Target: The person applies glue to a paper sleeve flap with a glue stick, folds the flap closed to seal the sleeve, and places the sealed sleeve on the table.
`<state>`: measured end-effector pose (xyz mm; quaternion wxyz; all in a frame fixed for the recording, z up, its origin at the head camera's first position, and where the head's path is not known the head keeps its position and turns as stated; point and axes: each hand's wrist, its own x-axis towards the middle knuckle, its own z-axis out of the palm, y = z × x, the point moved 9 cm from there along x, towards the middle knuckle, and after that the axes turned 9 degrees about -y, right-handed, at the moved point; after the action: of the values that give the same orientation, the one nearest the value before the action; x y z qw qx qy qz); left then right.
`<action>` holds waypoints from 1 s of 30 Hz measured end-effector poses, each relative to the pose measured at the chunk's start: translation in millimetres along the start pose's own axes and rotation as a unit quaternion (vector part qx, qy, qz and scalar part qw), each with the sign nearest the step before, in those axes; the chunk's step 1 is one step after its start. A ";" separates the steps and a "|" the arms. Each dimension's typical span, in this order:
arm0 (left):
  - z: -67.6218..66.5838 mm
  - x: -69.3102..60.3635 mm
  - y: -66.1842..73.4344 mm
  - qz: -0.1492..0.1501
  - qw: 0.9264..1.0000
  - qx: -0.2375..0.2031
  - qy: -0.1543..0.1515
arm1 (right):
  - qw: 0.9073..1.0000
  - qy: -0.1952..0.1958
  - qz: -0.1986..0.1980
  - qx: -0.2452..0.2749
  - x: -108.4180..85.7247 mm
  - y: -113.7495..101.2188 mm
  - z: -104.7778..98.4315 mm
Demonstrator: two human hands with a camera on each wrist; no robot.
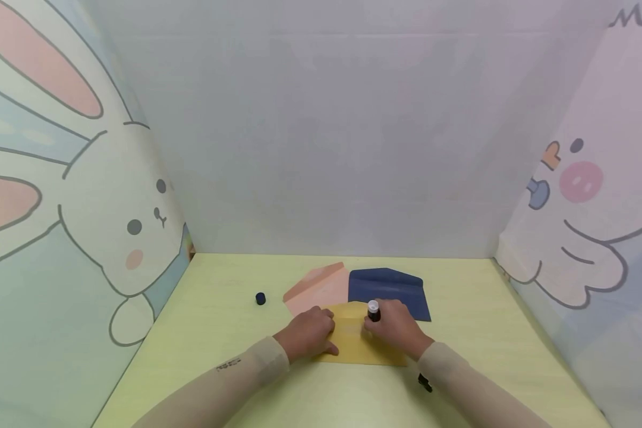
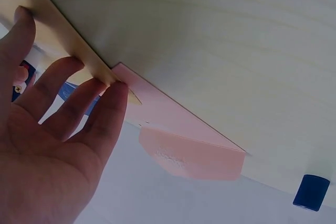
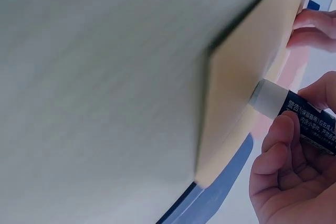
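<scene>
A yellow envelope point(image 1: 364, 352) lies flat on the table with its flap spread away from me. My left hand point(image 1: 306, 334) rests on its left part, the fingertips point(image 2: 119, 88) pressing the paper. In my right hand point(image 1: 398, 327) I grip a dark glue stick point(image 3: 312, 119) with white ends. The right wrist view has its lower white end touching the envelope near the flap's fold. Whether glue is on the paper, I cannot tell. Behind lie a pink envelope point(image 1: 323, 289) and a navy envelope point(image 1: 387, 290), both with flaps spread and partly covered by the yellow one.
A small dark blue cap point(image 1: 260, 298) stands on the pale yellow table point(image 1: 219, 333), left of the envelopes. A small black object point(image 1: 425, 382) lies beside my right forearm, partly hidden. Cartoon-printed sheets hang at left and right, with a plain pale sheet behind.
</scene>
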<state>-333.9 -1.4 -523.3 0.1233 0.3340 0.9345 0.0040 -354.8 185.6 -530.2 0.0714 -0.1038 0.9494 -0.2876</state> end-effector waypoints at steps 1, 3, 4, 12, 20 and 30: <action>0.1 0.0 -0.3 -0.001 1.000 -0.001 0.000 | 1.000 0.004 0.000 -0.002 -0.8 1.5 -1.9; 0.5 0.1 -0.7 -0.001 1.000 0.000 0.001 | 1.000 0.006 0.000 -0.006 -1.7 3.6 -4.1; 0.2 -0.1 -0.6 0.000 1.000 0.000 0.001 | 1.000 0.006 -0.001 -0.008 -2.3 3.6 -5.0; -0.8 -1.8 0.0 0.001 1.000 -0.001 0.002 | 1.000 0.013 -0.002 -0.013 -5.8 2.5 -8.8; 0.7 -1.1 3.5 0.011 1.000 0.001 0.002 | 0.999 0.028 0.009 0.030 -12.2 18.1 -16.7; -3.5 3.7 -1.7 -0.030 0.998 -0.048 -0.015 | 0.984 0.074 0.029 0.157 -38.7 48.3 -54.8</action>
<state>-338.5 -0.1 -520.9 0.1536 0.2998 0.9407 0.0403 -335.5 263.2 -509.2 0.0249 -0.0420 0.8980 -0.4373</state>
